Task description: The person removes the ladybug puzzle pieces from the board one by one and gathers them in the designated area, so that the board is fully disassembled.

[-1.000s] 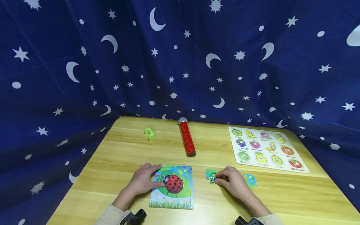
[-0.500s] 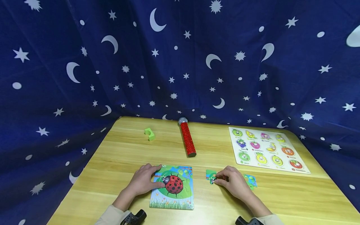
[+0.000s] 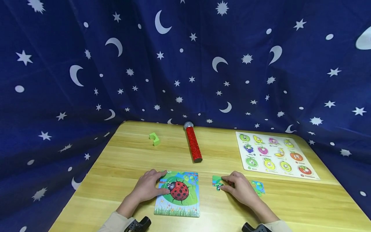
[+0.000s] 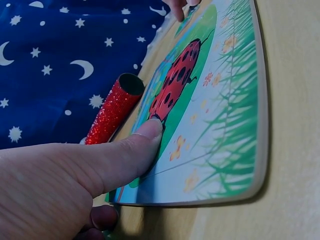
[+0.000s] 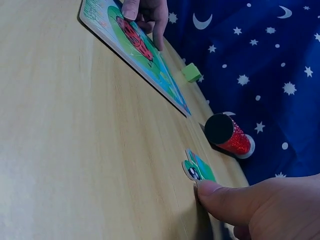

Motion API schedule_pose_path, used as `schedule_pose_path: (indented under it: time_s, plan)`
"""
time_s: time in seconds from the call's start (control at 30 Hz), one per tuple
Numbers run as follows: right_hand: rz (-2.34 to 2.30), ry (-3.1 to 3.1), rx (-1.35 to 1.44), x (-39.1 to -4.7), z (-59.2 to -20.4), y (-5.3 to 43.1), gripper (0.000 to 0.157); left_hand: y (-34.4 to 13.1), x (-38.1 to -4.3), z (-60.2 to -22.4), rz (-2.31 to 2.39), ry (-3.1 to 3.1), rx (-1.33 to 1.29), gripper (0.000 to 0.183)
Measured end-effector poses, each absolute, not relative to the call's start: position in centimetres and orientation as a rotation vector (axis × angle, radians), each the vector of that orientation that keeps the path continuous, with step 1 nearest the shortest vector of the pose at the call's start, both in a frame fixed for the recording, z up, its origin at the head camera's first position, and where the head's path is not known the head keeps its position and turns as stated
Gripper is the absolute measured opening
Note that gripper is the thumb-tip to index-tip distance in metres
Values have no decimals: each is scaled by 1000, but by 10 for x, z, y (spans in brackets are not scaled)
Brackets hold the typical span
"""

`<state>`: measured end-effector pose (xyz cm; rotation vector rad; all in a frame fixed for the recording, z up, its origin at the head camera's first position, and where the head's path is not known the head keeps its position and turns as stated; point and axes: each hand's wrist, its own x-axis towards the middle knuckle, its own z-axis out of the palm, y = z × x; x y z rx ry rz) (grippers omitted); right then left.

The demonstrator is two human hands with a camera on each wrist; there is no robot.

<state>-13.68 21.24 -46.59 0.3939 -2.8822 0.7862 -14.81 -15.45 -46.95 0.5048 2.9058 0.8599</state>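
A ladybug jigsaw puzzle (image 3: 185, 196) lies flat on the table in front of the person. My left hand (image 3: 149, 185) rests on its left side. Its straight thumb (image 4: 125, 155) presses by the ladybug's head, and the index finger reaches along the far left corner. To the right, my right hand (image 3: 240, 188) pinches a small green and blue puzzle piece (image 3: 216, 180) between thumb and index finger. An insect's eyes are printed on that piece (image 5: 194, 170), and the fingertips cover part of it. Another puzzle piece (image 3: 259, 186) lies just behind the right hand, partly hidden by it.
A red glittery toy microphone (image 3: 193, 143) lies beyond the puzzle. A green notched block (image 3: 155, 139) sits at the far left of the wooden table (image 3: 121, 164). At the far right is a white fruit peg board (image 3: 278, 156). A blue star-patterned curtain (image 3: 197, 64) hangs behind.
My right index finger has shifted slightly farther up along the pinched piece. The left hand and the ladybug puzzle keep their places.
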Motion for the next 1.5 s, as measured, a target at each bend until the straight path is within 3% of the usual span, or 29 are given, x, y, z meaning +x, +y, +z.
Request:
schedule_pose_path:
  time_s: [0.37,0.73,1.2,1.5]
  plan:
    - [827,-2868,436,-135,-456,186,29,-156,-148,-468,846,2912,489,78]
    - [843,-2873,857,-125,-456,130,38,-153,-148,-470,857,2904,510,78]
    - [875,-2902,839,-120,-462,126,46,-155,-147,-471,806,2951,503,82]
    - [843,-2911,859,-120,-463,126,41,-155,-144,-474,829,2970,500,81]
